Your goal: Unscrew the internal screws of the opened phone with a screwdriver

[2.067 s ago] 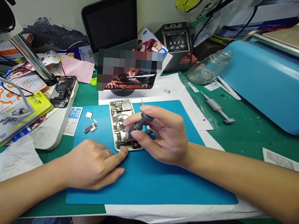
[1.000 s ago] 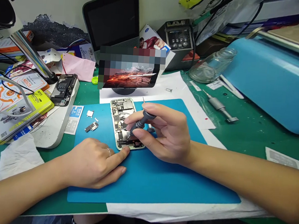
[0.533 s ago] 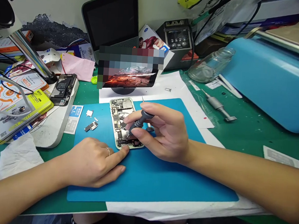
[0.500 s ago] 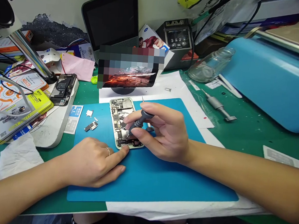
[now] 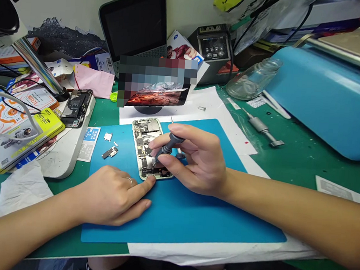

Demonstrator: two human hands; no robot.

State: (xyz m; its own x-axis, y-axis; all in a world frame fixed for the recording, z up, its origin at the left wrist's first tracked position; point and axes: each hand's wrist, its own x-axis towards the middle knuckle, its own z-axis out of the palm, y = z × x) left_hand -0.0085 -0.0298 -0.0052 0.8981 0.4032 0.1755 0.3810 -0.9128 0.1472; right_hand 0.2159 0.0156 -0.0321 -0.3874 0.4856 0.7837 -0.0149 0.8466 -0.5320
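An opened phone [image 5: 145,138] with its boards exposed lies on a blue mat [image 5: 180,213]. My right hand [image 5: 196,161] pinches a small dark grey screwdriver [image 5: 167,146], its tip down on the phone's lower half. My left hand [image 5: 114,196] rests flat on the mat, its index fingertip pressed against the phone's near-left corner. Small metal parts [image 5: 109,151] lie on the mat just left of the phone.
A propped phone with a lit screen [image 5: 156,94] stands behind the mat, a dark monitor [image 5: 134,25] behind it. Another opened phone [image 5: 75,107] lies on a white pad at left, next to a yellow box [image 5: 19,140]. A glass jar [image 5: 251,80], a metal tool [image 5: 262,128] and a blue machine [image 5: 327,96] sit at right.
Both hands stay almost where they were, the screwdriver tip still on the phone. The picture on the propped screen has changed.
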